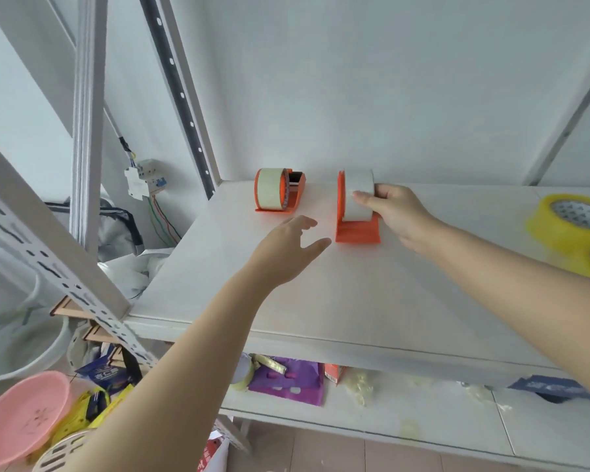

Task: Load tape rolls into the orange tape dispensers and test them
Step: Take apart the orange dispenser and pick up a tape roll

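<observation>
Two orange tape dispensers stand on the white shelf [321, 294], near the back wall. The left dispenser [276, 195] holds a pale tape roll and nobody touches it. The right dispenser [355, 229] carries a whitish tape roll [356, 190]; my right hand [395, 212] grips that roll from the right side, fingers across its face. Just left of this dispenser's base my left hand [293, 247] hovers over the shelf, fingers spread and holding nothing.
Yellow tape rolls [573, 226] lie at the shelf's right edge. A perforated metal upright [62, 267] slants across the left. The lower shelf holds a purple bag [286, 379] and scraps. A pink basin [17, 420] and bags sit at the lower left.
</observation>
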